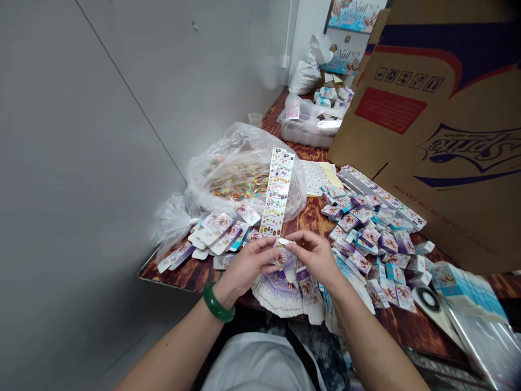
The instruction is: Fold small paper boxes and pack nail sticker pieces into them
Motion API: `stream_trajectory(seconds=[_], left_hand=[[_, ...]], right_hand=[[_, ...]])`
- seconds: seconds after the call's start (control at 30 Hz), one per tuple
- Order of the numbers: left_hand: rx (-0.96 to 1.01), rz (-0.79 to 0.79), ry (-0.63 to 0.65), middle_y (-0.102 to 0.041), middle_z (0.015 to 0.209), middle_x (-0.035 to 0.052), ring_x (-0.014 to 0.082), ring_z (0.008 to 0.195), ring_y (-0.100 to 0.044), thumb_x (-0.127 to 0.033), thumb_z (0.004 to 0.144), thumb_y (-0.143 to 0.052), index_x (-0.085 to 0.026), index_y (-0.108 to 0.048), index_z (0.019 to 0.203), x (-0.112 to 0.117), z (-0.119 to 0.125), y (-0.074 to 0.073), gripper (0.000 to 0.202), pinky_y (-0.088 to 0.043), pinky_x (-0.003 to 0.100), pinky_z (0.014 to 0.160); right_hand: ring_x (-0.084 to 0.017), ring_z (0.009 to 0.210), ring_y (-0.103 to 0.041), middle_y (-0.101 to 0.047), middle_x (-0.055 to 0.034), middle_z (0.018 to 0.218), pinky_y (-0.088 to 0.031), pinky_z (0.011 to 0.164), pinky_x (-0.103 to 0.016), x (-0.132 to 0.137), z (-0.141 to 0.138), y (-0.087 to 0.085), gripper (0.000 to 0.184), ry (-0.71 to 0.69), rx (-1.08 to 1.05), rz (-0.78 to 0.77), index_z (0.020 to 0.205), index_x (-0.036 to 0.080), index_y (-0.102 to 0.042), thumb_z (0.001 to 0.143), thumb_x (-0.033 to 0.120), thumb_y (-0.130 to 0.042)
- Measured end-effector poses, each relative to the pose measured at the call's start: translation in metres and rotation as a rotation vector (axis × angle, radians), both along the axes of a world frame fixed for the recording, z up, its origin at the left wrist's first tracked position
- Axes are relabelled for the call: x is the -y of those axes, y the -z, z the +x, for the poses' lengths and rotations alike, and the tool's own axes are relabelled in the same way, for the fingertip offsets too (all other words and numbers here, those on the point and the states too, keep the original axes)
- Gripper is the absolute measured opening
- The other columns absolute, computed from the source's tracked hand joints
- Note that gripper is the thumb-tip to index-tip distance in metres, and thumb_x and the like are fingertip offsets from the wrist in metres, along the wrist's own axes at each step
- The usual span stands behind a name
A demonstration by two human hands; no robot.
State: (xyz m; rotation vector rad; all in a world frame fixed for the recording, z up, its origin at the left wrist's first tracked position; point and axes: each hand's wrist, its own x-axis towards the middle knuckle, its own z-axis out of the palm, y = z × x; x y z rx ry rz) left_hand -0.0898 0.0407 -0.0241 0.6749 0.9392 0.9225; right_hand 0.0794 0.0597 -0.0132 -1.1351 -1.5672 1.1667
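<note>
Nearest the body, a fan of flat cartons point(272, 298) spreads at six o'clock from the hands. Over it, the left hand point(252, 260) is mostly closed, thumb and fingers pinching a small carton point(280, 259); the right hand point(319, 259), likewise half curled, grips the same carton's white upper end. Loose flat cartons point(215, 231) lie at ten o'clock, a heap of boxes point(370, 236) at two. Sticker strips point(277, 190) rise at twelve, before a clear bag point(244, 138) at eleven. Farther off at one o'clock sits a plastic tub point(305, 134).
</note>
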Motion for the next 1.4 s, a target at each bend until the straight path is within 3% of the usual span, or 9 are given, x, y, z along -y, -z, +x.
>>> stream_trajectory(seconds=[0.13, 0.37, 0.5, 0.63, 0.8, 0.9, 1.1, 1.3, 1.4], left_hand=[[-0.088, 0.115, 0.036, -0.066, 0.098, 0.0025, 0.0155, 0.089, -0.061, -0.03, 0.073, -0.071, -0.023, -0.068, 0.101, 0.003, -0.002, 0.001, 0.029, -0.053, 0.027, 0.075], [-0.078, 0.131, 0.054, -0.067, 0.098, 0.0027, 0.0168, 0.088, -0.061, -0.032, 0.073, -0.07, -0.024, -0.068, 0.104, 0.002, -0.003, -0.001, 0.032, -0.053, 0.03, 0.078], [-0.044, 0.104, 0.041, -0.065, 0.102, 0.0028, 0.0151, 0.087, -0.061, -0.031, 0.073, -0.071, -0.024, -0.069, 0.102, 0.001, -0.003, -0.004, 0.03, -0.054, 0.027, 0.074], [0.046, 0.027, 0.028, -0.064, 0.098, 0.0026, 0.0098, 0.071, -0.059, -0.032, 0.073, -0.072, -0.023, -0.069, 0.098, 0.0, -0.002, -0.009, 0.026, -0.056, 0.027, 0.066], [-0.013, 0.094, 0.009, -0.065, 0.1, 0.003, 0.0123, 0.077, -0.061, -0.034, 0.075, -0.07, -0.024, -0.068, 0.103, -0.001, -0.002, -0.013, 0.031, -0.055, 0.024, 0.066], [-0.115, 0.199, 0.015, -0.067, 0.102, 0.0027, 0.0155, 0.086, -0.061, -0.034, 0.075, -0.069, -0.024, -0.068, 0.107, -0.001, -0.006, -0.01, 0.033, -0.054, 0.025, 0.071], [-0.208, 0.246, 0.059, -0.066, 0.1, 0.004, 0.017, 0.082, -0.06, -0.035, 0.076, -0.067, -0.023, -0.067, 0.11, -0.003, -0.01, -0.006, 0.036, -0.056, 0.028, 0.066], [-0.133, 0.141, 0.017, -0.062, 0.09, 0.0012, 0.0122, 0.075, -0.058, -0.038, 0.075, -0.068, -0.022, -0.067, 0.106, -0.003, -0.006, -0.008, 0.035, -0.057, 0.025, 0.063], [-0.127, 0.148, 0.023, -0.062, 0.093, 0.0012, 0.0116, 0.076, -0.058, -0.038, 0.075, -0.068, -0.023, -0.066, 0.107, -0.004, -0.008, -0.008, 0.036, -0.057, 0.024, 0.062]], right_hand=[[-0.013, 0.057, -0.055, -0.065, -0.0003, 0.066, -0.044, 0.056, -0.026, 0.0, -0.004, -0.009, 0.015, 0.024, -0.107, -0.172, 0.071, 0.018, -0.065, 0.066, 0.03, -0.072], [-0.016, 0.068, -0.059, -0.064, -0.0028, 0.07, -0.046, 0.064, -0.028, 0.003, -0.007, -0.014, 0.006, 0.101, -0.031, 0.086, 0.063, 0.019, -0.065, 0.068, 0.021, -0.067], [-0.017, 0.075, -0.061, -0.065, -0.0055, 0.08, -0.047, 0.063, -0.028, 0.007, -0.005, -0.016, 0.007, 0.007, 0.092, 0.236, 0.073, 0.02, -0.067, 0.077, 0.021, -0.061], [-0.019, 0.086, -0.061, -0.065, -0.0075, 0.09, -0.049, 0.072, -0.03, 0.013, -0.005, -0.015, 0.011, -0.027, 0.14, 0.308, 0.084, 0.021, -0.068, 0.081, 0.021, -0.058], [-0.019, 0.089, -0.062, -0.067, -0.007, 0.097, -0.049, 0.077, -0.031, 0.015, -0.005, -0.011, 0.02, 0.002, -0.065, 0.065, 0.098, 0.021, -0.066, 0.08, 0.028, -0.062], [-0.018, 0.079, -0.062, -0.068, -0.0052, 0.085, -0.049, 0.071, -0.029, 0.01, -0.002, -0.015, 0.015, 0.007, -0.084, -0.022, 0.085, 0.019, -0.067, 0.077, 0.031, -0.065], [-0.014, 0.061, -0.057, -0.065, -0.0028, 0.07, -0.044, 0.057, -0.025, 0.001, 0.002, -0.02, 0.01, -0.043, 0.078, -0.029, 0.074, 0.017, -0.064, 0.075, 0.026, -0.063], [-0.015, 0.068, -0.059, -0.066, -0.0043, 0.077, -0.045, 0.062, -0.026, 0.001, -0.003, -0.023, 0.007, -0.011, 0.295, 0.19, 0.074, 0.017, -0.063, 0.076, 0.019, -0.057], [-0.015, 0.067, -0.059, -0.066, -0.0039, 0.075, -0.046, 0.061, -0.026, -0.005, 0.0, -0.027, 0.009, -0.078, 0.224, 0.063, 0.076, 0.016, -0.064, 0.076, 0.023, -0.059]])
